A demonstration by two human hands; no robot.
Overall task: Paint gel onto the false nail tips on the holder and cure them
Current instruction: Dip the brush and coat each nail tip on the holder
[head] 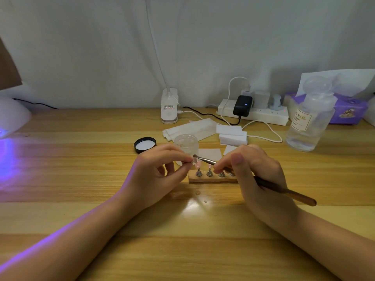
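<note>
Forearms converge on holder, directly beyond and between hands. Left hand pinches nail tip at holder's left end. Right hand grips brush, axis running leftward, tip touching that nail.

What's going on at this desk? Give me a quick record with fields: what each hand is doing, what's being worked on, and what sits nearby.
left hand: left hand pinches a small nail tip just above the holder
right hand: right hand grips a brush, its metal end reaching the pinched tip
work piece: wooden holder with a row of metal stands, pink tips on some
gel: open clear jar behind the hands, its black lid lying to the left
lamp: white curing lamp at far left, glowing purple
nearby: clear bottle, power strip
</note>
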